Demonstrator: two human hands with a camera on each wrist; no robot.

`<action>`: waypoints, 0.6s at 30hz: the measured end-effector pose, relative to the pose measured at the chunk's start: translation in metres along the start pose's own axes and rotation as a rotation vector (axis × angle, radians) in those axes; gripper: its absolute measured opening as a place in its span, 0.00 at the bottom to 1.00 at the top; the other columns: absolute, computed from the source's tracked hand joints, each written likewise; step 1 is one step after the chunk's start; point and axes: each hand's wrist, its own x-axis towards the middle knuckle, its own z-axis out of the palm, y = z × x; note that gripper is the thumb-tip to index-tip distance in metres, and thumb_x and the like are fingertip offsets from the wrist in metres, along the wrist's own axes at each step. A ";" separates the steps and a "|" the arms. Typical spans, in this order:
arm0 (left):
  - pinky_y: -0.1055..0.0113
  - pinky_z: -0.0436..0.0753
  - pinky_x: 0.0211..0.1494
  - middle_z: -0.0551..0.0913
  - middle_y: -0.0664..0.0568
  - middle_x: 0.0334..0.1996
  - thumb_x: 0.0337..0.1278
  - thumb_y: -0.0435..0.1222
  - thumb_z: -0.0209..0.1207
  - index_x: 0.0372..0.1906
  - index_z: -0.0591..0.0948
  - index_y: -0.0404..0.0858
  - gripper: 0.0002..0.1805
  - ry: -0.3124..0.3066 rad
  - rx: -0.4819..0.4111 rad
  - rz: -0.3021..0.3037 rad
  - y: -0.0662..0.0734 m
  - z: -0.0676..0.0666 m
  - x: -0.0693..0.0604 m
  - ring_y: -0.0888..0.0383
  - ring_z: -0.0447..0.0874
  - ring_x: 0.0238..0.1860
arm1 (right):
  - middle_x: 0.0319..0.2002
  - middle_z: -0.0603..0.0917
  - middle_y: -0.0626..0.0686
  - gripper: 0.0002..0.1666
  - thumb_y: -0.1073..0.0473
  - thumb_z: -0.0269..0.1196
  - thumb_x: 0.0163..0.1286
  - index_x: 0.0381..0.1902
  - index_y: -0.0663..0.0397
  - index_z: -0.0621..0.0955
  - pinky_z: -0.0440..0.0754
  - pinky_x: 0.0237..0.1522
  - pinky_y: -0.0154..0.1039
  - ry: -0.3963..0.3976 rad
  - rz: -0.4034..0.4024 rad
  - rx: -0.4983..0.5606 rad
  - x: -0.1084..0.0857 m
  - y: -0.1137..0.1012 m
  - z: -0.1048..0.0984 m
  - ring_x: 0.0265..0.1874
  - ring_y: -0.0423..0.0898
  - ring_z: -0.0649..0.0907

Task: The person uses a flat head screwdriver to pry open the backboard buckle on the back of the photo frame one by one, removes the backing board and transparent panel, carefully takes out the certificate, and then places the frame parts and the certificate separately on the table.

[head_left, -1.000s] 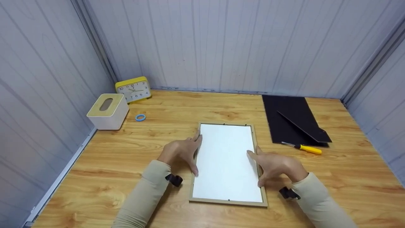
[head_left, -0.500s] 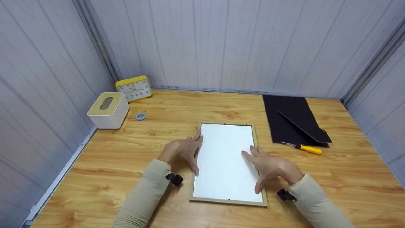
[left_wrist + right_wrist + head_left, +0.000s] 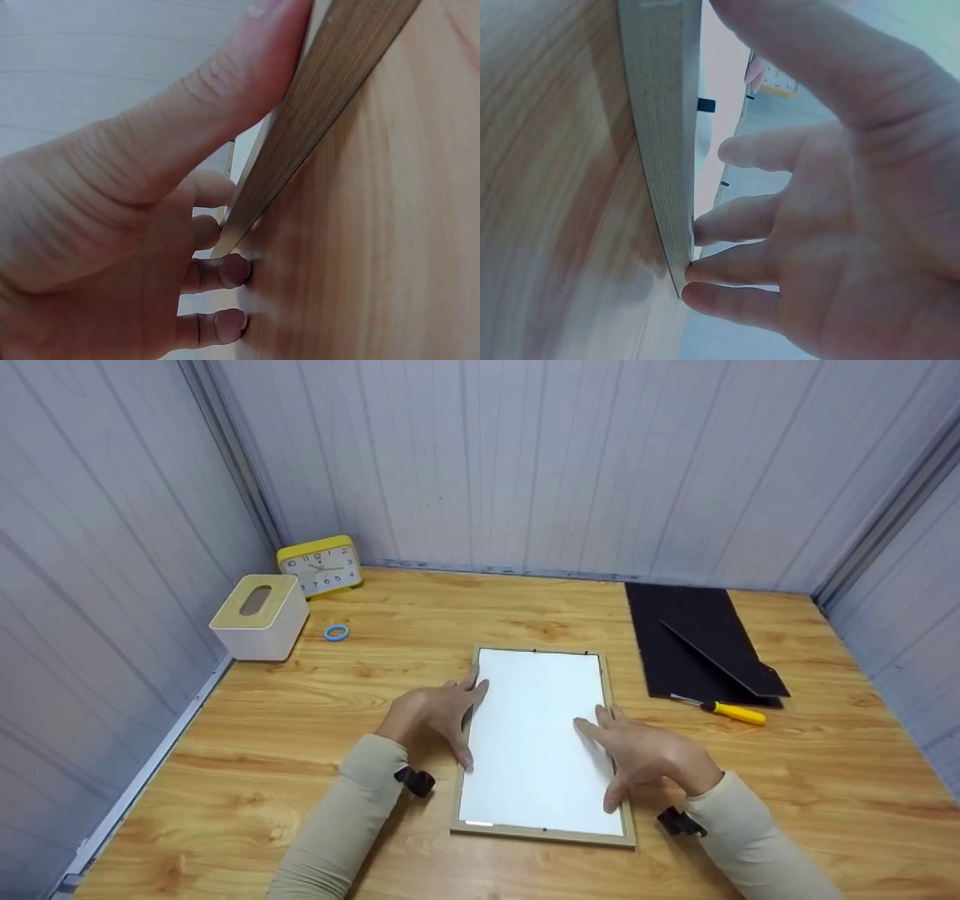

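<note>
A light wooden picture frame [image 3: 574,838] lies flat on the table, with a white sheet [image 3: 536,757] filling its inside. Small dark tabs stand along the inner edge; one black tab [image 3: 706,105] shows closely in the right wrist view. My left hand [image 3: 439,712] rests at the frame's left side, thumb and index finger over the rim, two lower fingers touching the table in the left wrist view. Over the right side, my right hand [image 3: 649,754] is spread, its index finger reaching above the sheet and its thumb near the lower right rim.
Black boards [image 3: 679,637] lie at the back right, one tilted. A yellow-handled screwdriver [image 3: 739,713] is in front of them. At left are a tissue box [image 3: 262,630], a yellow clock [image 3: 322,568] and a blue ring [image 3: 336,633]. Walls enclose the table.
My right hand has shifted inward from the right rim, its fingers now further over the sheet and its thumb lower. The left hand has stayed nearly still.
</note>
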 end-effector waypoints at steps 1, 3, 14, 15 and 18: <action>0.46 0.57 0.74 0.26 0.46 0.80 0.21 0.66 0.77 0.82 0.39 0.48 0.82 0.000 0.003 -0.001 0.000 0.000 0.000 0.39 0.41 0.78 | 0.74 0.43 0.78 0.75 0.43 0.81 0.42 0.79 0.61 0.52 0.52 0.71 0.65 0.005 0.000 -0.004 0.000 0.000 0.000 0.73 0.75 0.44; 0.45 0.58 0.74 0.26 0.47 0.80 0.20 0.67 0.77 0.82 0.39 0.48 0.82 -0.001 0.006 -0.003 0.000 0.001 0.001 0.40 0.41 0.78 | 0.74 0.46 0.79 0.75 0.43 0.81 0.43 0.79 0.61 0.52 0.53 0.70 0.65 0.016 -0.001 -0.013 0.001 0.000 0.000 0.73 0.75 0.46; 0.47 0.55 0.75 0.26 0.45 0.80 0.23 0.65 0.78 0.82 0.40 0.45 0.81 -0.003 -0.004 0.016 0.000 -0.001 0.000 0.40 0.41 0.78 | 0.72 0.53 0.80 0.75 0.41 0.81 0.42 0.79 0.63 0.53 0.58 0.68 0.65 0.075 -0.012 -0.073 0.004 0.003 0.001 0.71 0.77 0.53; 0.47 0.56 0.75 0.26 0.45 0.80 0.23 0.65 0.78 0.82 0.40 0.46 0.81 -0.002 -0.005 0.015 0.000 -0.001 0.000 0.40 0.40 0.78 | 0.72 0.52 0.80 0.75 0.41 0.81 0.42 0.79 0.63 0.53 0.58 0.68 0.65 0.077 -0.008 -0.071 0.004 0.003 0.001 0.71 0.76 0.53; 0.47 0.57 0.74 0.26 0.46 0.80 0.23 0.64 0.78 0.82 0.40 0.46 0.81 -0.007 -0.003 0.010 0.000 -0.001 0.000 0.40 0.40 0.78 | 0.72 0.50 0.80 0.74 0.40 0.80 0.45 0.79 0.61 0.52 0.58 0.68 0.65 0.109 0.009 -0.057 0.005 0.002 0.002 0.72 0.74 0.54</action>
